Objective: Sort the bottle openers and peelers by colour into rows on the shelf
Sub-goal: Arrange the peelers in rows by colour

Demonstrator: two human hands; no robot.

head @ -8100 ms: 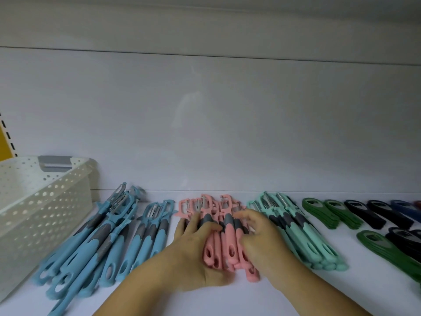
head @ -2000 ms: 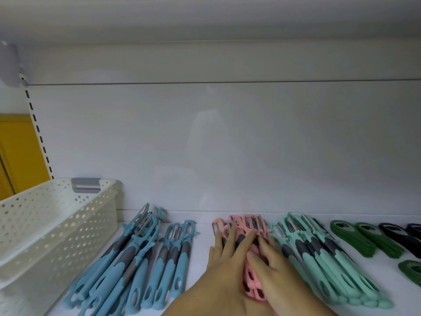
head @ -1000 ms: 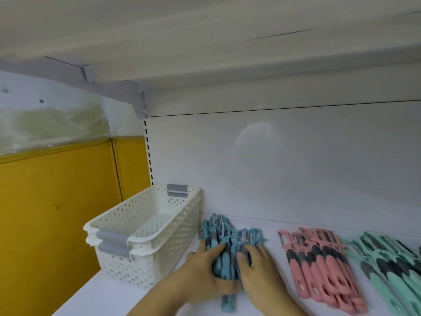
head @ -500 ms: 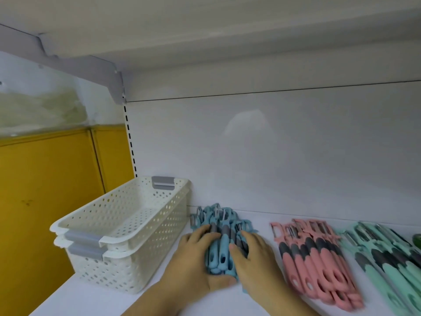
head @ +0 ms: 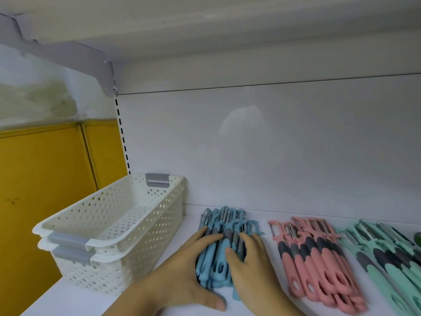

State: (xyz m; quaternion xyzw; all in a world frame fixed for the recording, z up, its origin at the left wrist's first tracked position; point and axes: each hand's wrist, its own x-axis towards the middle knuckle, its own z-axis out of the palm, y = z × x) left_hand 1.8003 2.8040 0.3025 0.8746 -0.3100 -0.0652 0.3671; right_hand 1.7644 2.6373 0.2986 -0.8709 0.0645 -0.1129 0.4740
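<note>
Around blue peelers (head: 218,254) | 9 o'clock: white baskets (head: 127,226) near, narrow bare strip between | 12 o'clock: back panel (head: 273,144) just behind | 3 o'clock: open gap, then pink peelers (head: 319,258) | 7 o'clock: bare shelf (head: 91,299)

Soft even light falls, with pale glare on the back panel (head: 242,133) and blurred lower-right edges.

I can't count the blue peelers (head: 222,226). My left hand (head: 182,279) covers the pile's left flank and my right hand (head: 252,270) lies over its right. Toward the shelf's right end, the mint peelers (head: 387,254) are cropped by the frame. A green scrap (head: 418,239) beyond them is cut off too far to name. The pink peelers (head: 319,265) blur toward the shelf's front edge.
</note>
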